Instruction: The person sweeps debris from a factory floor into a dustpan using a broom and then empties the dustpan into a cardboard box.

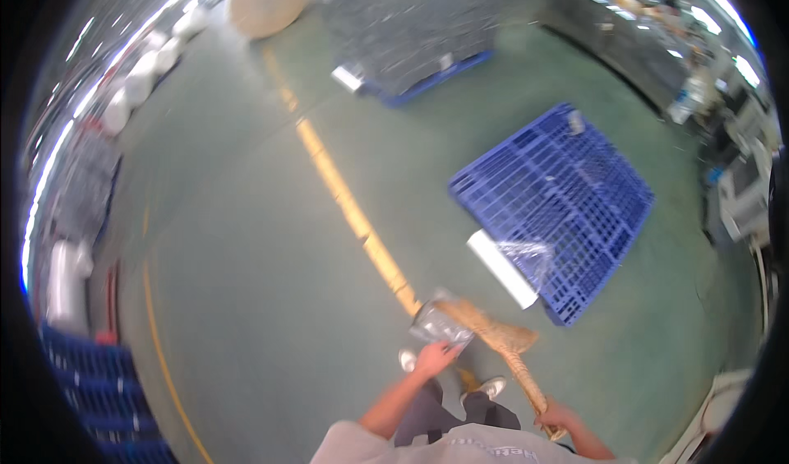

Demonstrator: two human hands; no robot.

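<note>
My right hand [559, 417] is wrapped round the lower end of a tan broom [495, 332]. Its handle slants up and left, and its head flares out in front of my feet. With my left hand [438, 357] I grip the near edge of a crumpled, see-through greyish plastic sheet [441, 324]. The sheet lies against the tip of the broom head, over the end of the yellow floor line. Whether it is a bag or loose film, I cannot tell.
A blue plastic pallet [567, 209] lies ahead to the right, with a white roll [503, 268] along its near left edge. Farther off stands a dark wrapped load [411, 28] on another blue pallet. Blue pallets [99, 390] are stacked at left; a workbench [608, 41] is back right.
</note>
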